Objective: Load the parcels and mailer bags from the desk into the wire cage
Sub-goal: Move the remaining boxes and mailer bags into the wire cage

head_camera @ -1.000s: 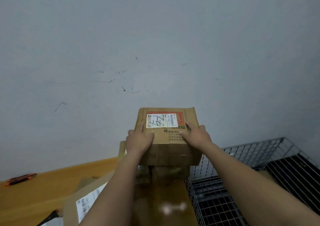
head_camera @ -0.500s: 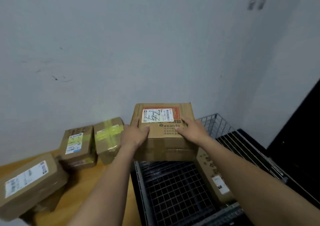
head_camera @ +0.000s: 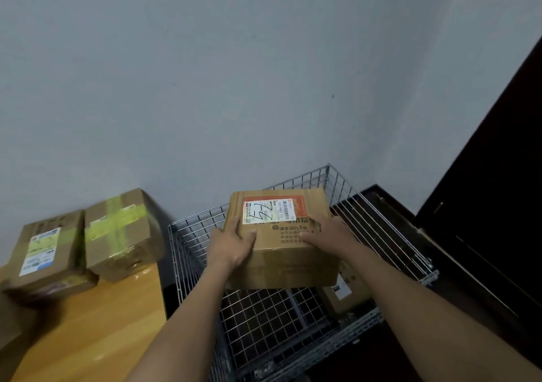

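brown cardboard forms our parcel (head_camera: 281,241), its top bearing a white label scrawled in black over an orange panel, with printed characters below. our left hand (head_camera: 231,246) grips its near left corner and our right hand (head_camera: 331,235) grips its near right edge, the box between them. we hold it in the air over the wire cage (head_camera: 193,235), above the mesh floor toward the back wall.

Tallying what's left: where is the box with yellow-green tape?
The taped box sits left in the head view, on the desk, between a labelled box and the wire cage.
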